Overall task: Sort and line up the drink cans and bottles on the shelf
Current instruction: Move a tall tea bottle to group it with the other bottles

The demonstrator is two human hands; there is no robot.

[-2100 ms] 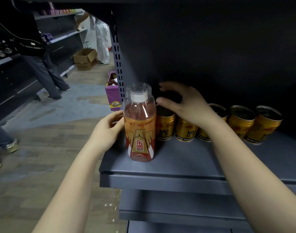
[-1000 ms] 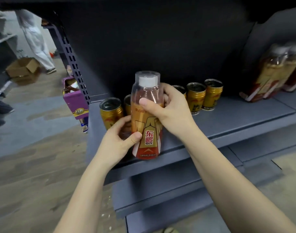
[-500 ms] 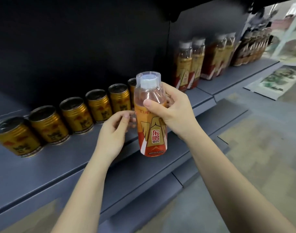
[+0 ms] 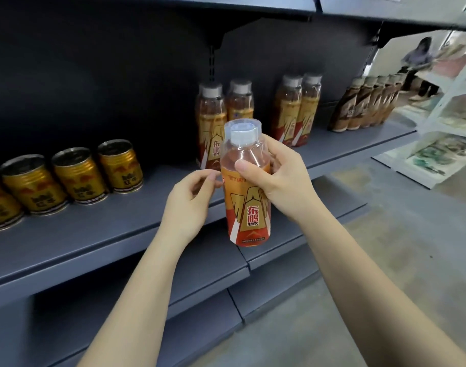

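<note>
My right hand (image 4: pixel 282 178) grips an orange drink bottle (image 4: pixel 246 197) with a white cap under a clear cover, upright in the air in front of the grey shelf (image 4: pixel 94 234). My left hand (image 4: pixel 192 200) is just left of the bottle with fingers loosely curled, its fingertips near the label; whether they touch it I cannot tell. A row of gold cans (image 4: pixel 75 176) stands on the shelf at the left. Matching orange bottles (image 4: pixel 213 123) stand upright behind the held bottle, and another pair (image 4: pixel 298 109) further right.
A line of brown bottles (image 4: pixel 369 104) stands at the shelf's far right. An upper shelf (image 4: pixel 226 4) hangs overhead; lower shelves (image 4: pixel 253 274) jut out below. A person (image 4: pixel 419 62) stands far right by a white rack (image 4: pixel 454 112). Concrete floor lies to the right.
The view has swung right along the shelf, bringing the orange bottles into the middle. My right hand still carries the bottle; my left hand has let go of it and stays beside it.
</note>
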